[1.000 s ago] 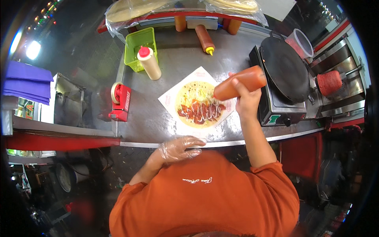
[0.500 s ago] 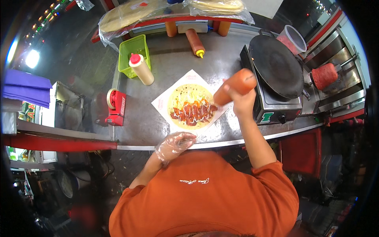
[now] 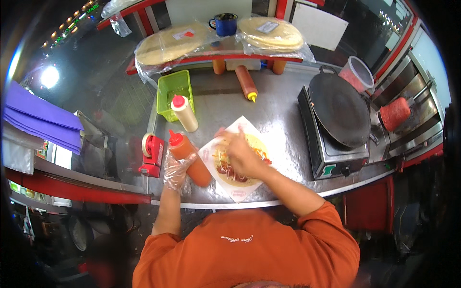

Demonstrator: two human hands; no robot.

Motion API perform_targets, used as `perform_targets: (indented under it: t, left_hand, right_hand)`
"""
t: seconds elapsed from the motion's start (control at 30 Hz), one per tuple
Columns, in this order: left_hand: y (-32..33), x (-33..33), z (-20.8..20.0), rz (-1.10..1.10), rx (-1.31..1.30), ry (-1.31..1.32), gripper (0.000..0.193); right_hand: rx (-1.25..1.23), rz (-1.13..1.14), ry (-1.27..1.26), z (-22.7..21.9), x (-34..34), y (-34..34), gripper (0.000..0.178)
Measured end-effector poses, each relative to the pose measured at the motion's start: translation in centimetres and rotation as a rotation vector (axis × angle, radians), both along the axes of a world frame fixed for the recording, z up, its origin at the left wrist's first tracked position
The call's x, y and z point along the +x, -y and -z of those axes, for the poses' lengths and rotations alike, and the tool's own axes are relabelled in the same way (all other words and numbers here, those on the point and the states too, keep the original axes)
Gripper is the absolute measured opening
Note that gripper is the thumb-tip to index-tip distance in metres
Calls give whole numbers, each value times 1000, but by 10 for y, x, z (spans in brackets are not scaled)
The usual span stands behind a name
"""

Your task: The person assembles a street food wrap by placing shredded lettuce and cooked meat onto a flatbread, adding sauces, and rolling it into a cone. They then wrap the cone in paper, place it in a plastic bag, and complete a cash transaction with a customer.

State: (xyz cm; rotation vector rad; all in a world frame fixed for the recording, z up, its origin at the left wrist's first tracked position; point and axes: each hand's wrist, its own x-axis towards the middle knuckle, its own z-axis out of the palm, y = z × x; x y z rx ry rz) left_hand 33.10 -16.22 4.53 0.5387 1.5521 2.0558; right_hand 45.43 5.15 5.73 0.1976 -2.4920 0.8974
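My left hand (image 3: 175, 172), in a clear plastic glove, is closed around an orange sauce squeeze bottle (image 3: 199, 174) with a red cap. The bottle leans over the counter with its cap toward the far left. To its right, a round flatbread (image 3: 238, 179) lies on a square of white paper (image 3: 238, 196), topped with dark meat strips, shredded vegetables and white and orange sauce. Bare and blurred, my right hand (image 3: 242, 152) hangs over the flatbread and hides much of it. Motion smears its fingers, so their hold is unclear.
A black griddle pan (image 3: 340, 110) rests on a stove at right. Farther left stand a cream sauce bottle (image 3: 185, 115), a green basket (image 3: 165, 103) and a red tape dispenser (image 3: 152, 156). A red-brown bottle (image 3: 246, 82) lies below a shelf holding bagged flatbreads (image 3: 173, 44) and a blue mug (image 3: 224, 24).
The orange sauce bottle has passed from my right hand to my left, moving to the left of the paper. My right hand has come over the flatbread. The view has shifted.
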Motion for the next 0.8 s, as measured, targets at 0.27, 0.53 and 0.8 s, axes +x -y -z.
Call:
perform_targets:
  t: [0.27, 0.53, 0.8]
  left_hand:
    - [-34, -71, 60, -691, -474, -671, 88]
    - [20, -5, 54, -602, -547, -811, 92]
    - [14, 60, 55, -41, -625, -575, 46]
  right_hand:
    - [253, 876, 355, 42, -159, -157, 73]
    - [-940, 231, 284, 6, -58, -73, 86]
    - [-1169, 330, 2, 10, 17, -1, 55]
